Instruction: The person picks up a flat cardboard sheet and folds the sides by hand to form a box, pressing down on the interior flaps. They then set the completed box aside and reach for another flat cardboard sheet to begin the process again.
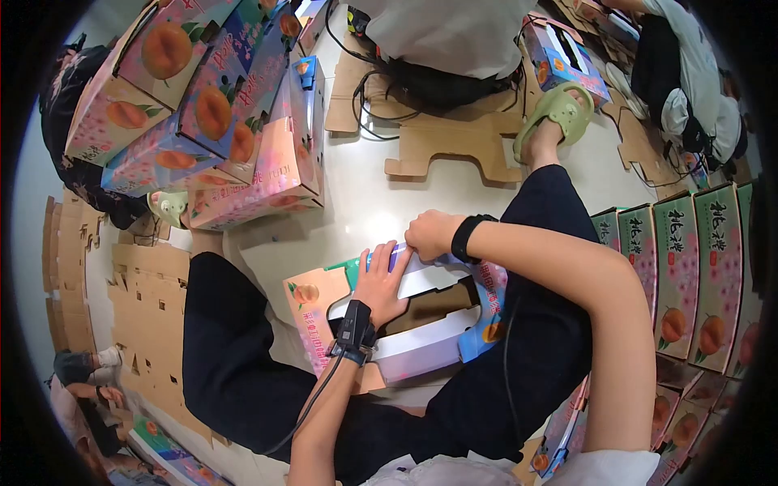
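Observation:
A printed peach carton (405, 360) lies on the floor between my legs. Its top has a large cut-out, and brown cardboard shows inside. My left hand (382, 282) rests on the carton's far side with its fingers stretched out over the white and purple flap. A black device with a cable is strapped to that wrist. Close beside it, my right hand (431, 233) has its fingers curled down around the far edge of the same carton. Its fingertips are partly hidden. A black band circles the right wrist.
Stacked peach cartons (211, 113) stand at the upper left, and a row of upright cartons (681, 275) is at the right. Flat brown cardboard (454, 142) and a black cable (361, 101) lie ahead. A seated person (446, 40) is in front; other people sit around.

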Available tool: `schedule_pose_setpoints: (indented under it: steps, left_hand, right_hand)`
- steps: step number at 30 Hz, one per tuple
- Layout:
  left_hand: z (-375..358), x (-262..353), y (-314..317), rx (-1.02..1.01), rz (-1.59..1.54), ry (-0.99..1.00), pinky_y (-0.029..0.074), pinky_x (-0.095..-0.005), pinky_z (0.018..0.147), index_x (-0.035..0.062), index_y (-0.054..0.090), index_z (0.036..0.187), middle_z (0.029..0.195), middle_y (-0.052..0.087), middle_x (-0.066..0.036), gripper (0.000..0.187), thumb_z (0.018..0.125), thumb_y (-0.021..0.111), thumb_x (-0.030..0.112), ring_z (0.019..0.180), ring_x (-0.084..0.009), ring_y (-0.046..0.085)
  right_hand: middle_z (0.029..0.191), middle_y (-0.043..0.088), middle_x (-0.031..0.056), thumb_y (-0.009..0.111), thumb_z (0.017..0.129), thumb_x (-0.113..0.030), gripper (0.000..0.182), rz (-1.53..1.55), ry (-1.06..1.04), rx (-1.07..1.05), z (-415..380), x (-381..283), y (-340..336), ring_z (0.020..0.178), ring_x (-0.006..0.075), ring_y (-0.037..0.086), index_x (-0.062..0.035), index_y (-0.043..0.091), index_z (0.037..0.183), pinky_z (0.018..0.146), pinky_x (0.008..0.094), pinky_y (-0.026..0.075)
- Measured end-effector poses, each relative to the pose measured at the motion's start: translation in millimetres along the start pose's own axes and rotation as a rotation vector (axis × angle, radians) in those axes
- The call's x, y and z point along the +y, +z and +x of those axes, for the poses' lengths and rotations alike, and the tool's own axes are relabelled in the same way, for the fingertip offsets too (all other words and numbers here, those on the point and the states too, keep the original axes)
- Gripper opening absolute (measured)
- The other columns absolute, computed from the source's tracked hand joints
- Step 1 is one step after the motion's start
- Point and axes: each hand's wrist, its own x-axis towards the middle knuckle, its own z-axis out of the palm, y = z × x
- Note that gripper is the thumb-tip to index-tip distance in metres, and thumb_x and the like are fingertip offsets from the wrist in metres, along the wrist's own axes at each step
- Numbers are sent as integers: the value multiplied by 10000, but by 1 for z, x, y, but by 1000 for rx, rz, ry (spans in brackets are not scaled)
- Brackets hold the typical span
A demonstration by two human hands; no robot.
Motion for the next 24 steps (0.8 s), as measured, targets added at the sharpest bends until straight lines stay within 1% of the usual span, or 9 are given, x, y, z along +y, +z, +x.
schedule_pose_setpoints:
  steps: [3, 5, 6, 7, 10, 13, 15, 18, 24]
  left_hand:
    - [0, 3, -3, -11, 2, -9, 215, -480, 1043, 103, 336, 1337, 1255, 383, -185, 872, 527, 650, 181, 1199, -340, 353]
    - [0, 3, -2, -20, 7, -9, 217, -480, 1041, 102, 336, 1336, 1253, 382, -184, 872, 527, 652, 181, 1198, -339, 354]
    - [0, 2, -1, -29, 12, -12, 219, -490, 1040, 121, 322, 1351, 1263, 378, -182, 887, 534, 664, 184, 1205, -333, 349]
    - [0, 1, 0, -38, 17, -16, 221, -499, 1039, 140, 309, 1365, 1272, 373, -181, 903, 541, 676, 188, 1212, -327, 343]
    - [0, 1, 0, -40, 8, -18, 215, -499, 1041, 132, 296, 1369, 1277, 368, -182, 909, 542, 669, 183, 1216, -327, 337]
    - [1, 0, 1, -44, 14, -22, 211, -500, 1042, 113, 284, 1370, 1280, 365, -183, 911, 546, 664, 184, 1218, -328, 334]
    - [1, 1, 1, -36, 15, -19, 209, -493, 1044, 98, 291, 1359, 1267, 370, -181, 907, 536, 666, 174, 1212, -332, 338]
    - [0, 2, 1, -28, 17, -16, 206, -486, 1046, 82, 297, 1348, 1256, 372, -178, 903, 528, 667, 164, 1207, -336, 341]
    - [1, 2, 1, -38, 33, -10, 204, -493, 1049, 82, 296, 1352, 1276, 367, -182, 900, 538, 669, 183, 1221, -331, 333]
  right_hand:
    - [901, 652, 186, 611, 699, -232, 304, 97, 53, -88, 4, 7, -4, 862, 332, 634, -39, 670, 926, 764, 399, 507]
    - [792, 648, 198, 588, 686, -193, 229, 110, 34, 31, 5, 8, 0, 769, 354, 631, -18, 669, 808, 703, 409, 508]
    - [789, 643, 210, 587, 698, -182, 216, 110, 2, 75, 4, 7, 1, 760, 363, 628, -5, 666, 795, 701, 416, 506]
    - [789, 643, 210, 587, 698, -182, 216, 114, 4, 74, 4, 7, 2, 760, 363, 628, -5, 666, 795, 701, 416, 506]
    - [773, 639, 210, 584, 707, -161, 191, 115, -42, 110, 2, 6, 4, 740, 368, 625, 2, 661, 769, 688, 422, 504]
    - [816, 648, 196, 584, 734, -167, 197, 77, -34, 129, -3, 5, 5, 779, 352, 633, -7, 667, 814, 710, 415, 507]
    - [797, 644, 201, 575, 726, -137, 170, 103, -51, 199, -7, 4, 5, 763, 354, 630, -3, 658, 789, 696, 419, 506]
    - [773, 638, 205, 577, 732, -146, 168, 131, -50, 282, -10, 6, 11, 745, 357, 628, -1, 654, 767, 687, 424, 504]
    - [740, 639, 185, 580, 737, -162, 168, 107, -79, 317, -9, 8, 16, 722, 351, 628, -13, 656, 731, 676, 423, 504]
